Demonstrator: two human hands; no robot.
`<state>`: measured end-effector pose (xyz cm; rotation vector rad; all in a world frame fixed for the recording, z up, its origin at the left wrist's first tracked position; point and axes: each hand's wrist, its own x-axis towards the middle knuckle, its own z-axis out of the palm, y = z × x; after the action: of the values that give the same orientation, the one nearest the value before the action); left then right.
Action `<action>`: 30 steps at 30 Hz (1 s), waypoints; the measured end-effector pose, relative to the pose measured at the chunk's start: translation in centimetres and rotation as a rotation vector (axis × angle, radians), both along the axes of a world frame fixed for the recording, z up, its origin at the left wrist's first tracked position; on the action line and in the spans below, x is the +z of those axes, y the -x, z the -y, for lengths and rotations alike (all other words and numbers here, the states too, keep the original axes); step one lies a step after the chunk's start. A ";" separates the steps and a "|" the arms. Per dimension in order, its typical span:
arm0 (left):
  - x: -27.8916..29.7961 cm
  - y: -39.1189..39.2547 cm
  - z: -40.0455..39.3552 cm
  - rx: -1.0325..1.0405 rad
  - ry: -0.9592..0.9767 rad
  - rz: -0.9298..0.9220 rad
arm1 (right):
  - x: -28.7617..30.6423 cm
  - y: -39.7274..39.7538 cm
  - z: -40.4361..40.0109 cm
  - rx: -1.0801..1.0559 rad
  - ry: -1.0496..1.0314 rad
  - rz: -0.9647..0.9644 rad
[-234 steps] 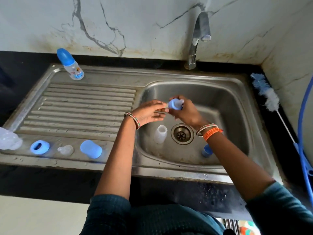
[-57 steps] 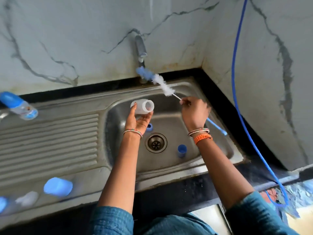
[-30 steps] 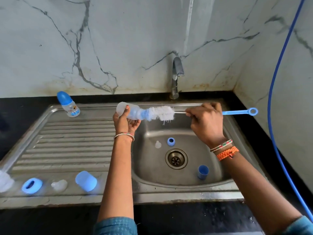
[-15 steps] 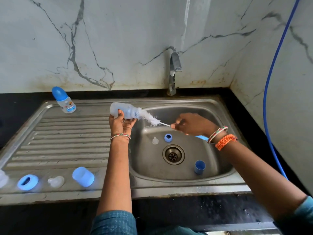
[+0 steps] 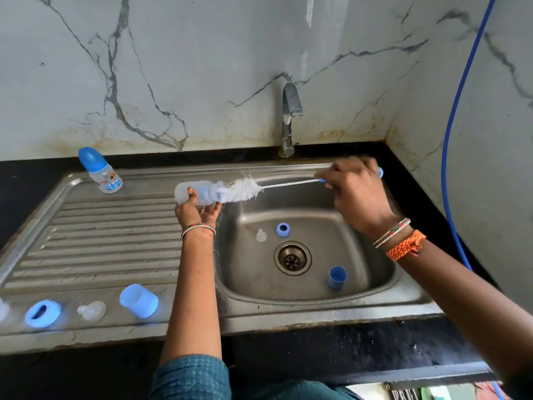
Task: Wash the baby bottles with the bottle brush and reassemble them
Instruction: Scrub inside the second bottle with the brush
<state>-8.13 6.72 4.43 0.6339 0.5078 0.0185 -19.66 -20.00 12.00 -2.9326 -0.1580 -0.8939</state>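
Brush head is now pulled most of the way back out vs 0.5 s ago: your right hand [image 5: 356,194] grips the blue-handled white bristle bottle brush [image 5: 245,189], your left hand [image 5: 199,210] curls round the translucent plastic baby bottle [image 5: 199,192], frame centre. So mid-scrub; rinse + reassembly pending. Steel sink [image 5: 340,306], lower centre, marble wall [image 5: 202,67] behind; tap [image 5: 290,111] not running.

Brush handle [image 5: 380,172] mostly hidden behind right hand [image 5: 356,194].
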 end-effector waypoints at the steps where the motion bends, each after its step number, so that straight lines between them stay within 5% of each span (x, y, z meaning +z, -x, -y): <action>1: 0.0 0.1 0.1 -0.026 0.013 -0.011 | 0.2 0.2 -0.1 -0.018 0.059 0.100; 4: -0.2 0.3 0.1 -0.078 0.055 -0.014 | 1.1 0.6 -0.3 -0.045 -0.101 0.050; 8: -0.1 0.8 -0.2 -0.091 0.050 0.088 | 2.8 0.9 -0.1 -0.136 -0.424 -0.753; 10: -0.1 0.9 -0.3 -0.097 0.028 0.138 | 2.6 0.9 -0.2 -0.147 -0.576 -0.986; 15: 0.1 1.3 -0.2 -0.010 0.182 0.054 | 1.1 0.8 0.0 -0.151 -0.321 -0.737; 18: 0.4 1.2 -0.1 -0.001 0.149 0.035 | 0.9 1.0 -0.2 -0.125 -0.348 -0.476; 24: 0.6 0.9 -0.1 -0.013 0.252 0.137 | 1.0 0.7 0.0 -0.127 -0.762 -0.988; 27: 0.4 0.8 -0.4 0.023 0.267 0.129 | 0.4 1.4 0.0 -0.080 -0.654 -0.862; 30: 0.1 0.6 -0.6 0.051 0.278 0.115 | 0.2 1.8 0.0 -0.200 -0.300 -0.542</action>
<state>-8.75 7.29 4.57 0.3451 0.4058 0.0316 -21.42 -20.01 12.20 -2.8056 0.2783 -0.0928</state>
